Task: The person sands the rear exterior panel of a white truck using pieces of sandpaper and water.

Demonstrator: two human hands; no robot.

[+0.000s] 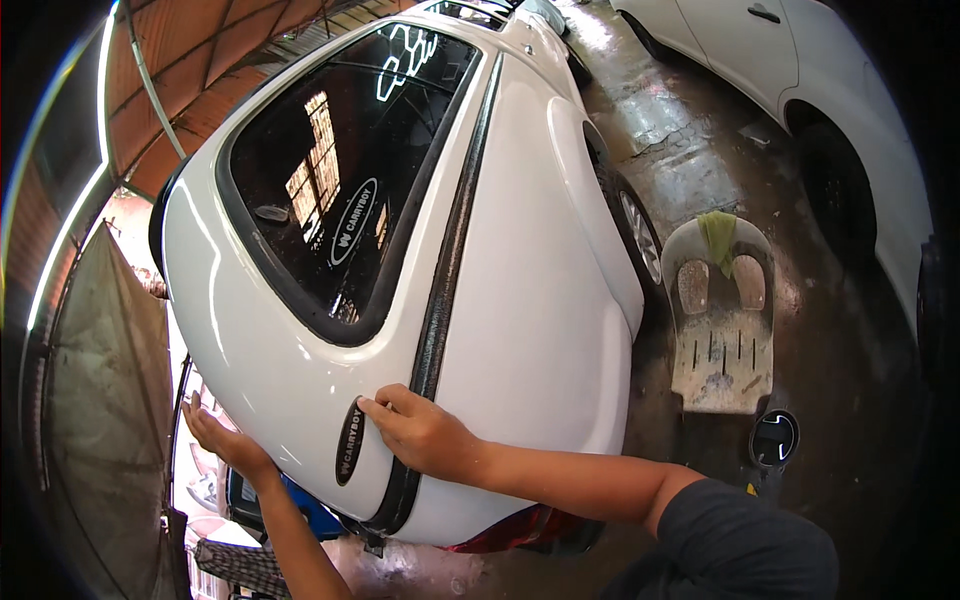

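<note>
A white pickup with a white canopy [520,250] stands in front of me, its dark tinted side window [290,170] facing up in view. Below the window sits a small black oval badge [350,442] with pale lettering. My right hand [425,435] is closed, with thumb and fingertips at the badge's upper end; whether they pinch anything is hidden. Beside the canopy's lower left edge, my left hand [228,442] is raised with its fingers stretched out, holding nothing. A black seam strip [437,320] runs past my right wrist.
A dirty white plastic chair [722,350] stands at the right on the wet floor, a green cloth [717,240] over its back. Near it is a round black object [774,438]. Another white vehicle [740,50] is parked far right; a grey tarp [110,410] hangs left.
</note>
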